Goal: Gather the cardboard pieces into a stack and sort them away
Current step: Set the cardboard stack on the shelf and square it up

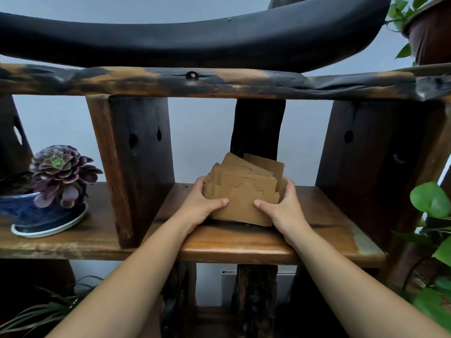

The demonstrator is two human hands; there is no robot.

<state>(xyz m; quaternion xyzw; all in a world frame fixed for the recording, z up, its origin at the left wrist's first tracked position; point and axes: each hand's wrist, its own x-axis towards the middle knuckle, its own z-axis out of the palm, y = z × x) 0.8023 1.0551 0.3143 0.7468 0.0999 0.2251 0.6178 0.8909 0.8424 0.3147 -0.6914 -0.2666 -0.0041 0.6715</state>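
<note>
A stack of brown cardboard pieces (246, 189) sits on the wooden shelf board (234, 245), in the middle compartment between two dark uprights. The pieces are fanned unevenly, and the upper ones lean back toward the rear post. My left hand (203, 206) grips the stack's left side, thumb lying on the top piece. My right hand (284, 208) grips the right side the same way, its thumb pointing inward on top. The fingers of both hands are hidden behind the stack's sides.
A purple succulent in a blue pot (52, 191) stands in the left compartment. Dark wooden uprights (136, 164) (366, 167) flank the stack. A beam (219, 81) crosses above. Green leafy plants (432, 203) hang at the right edge.
</note>
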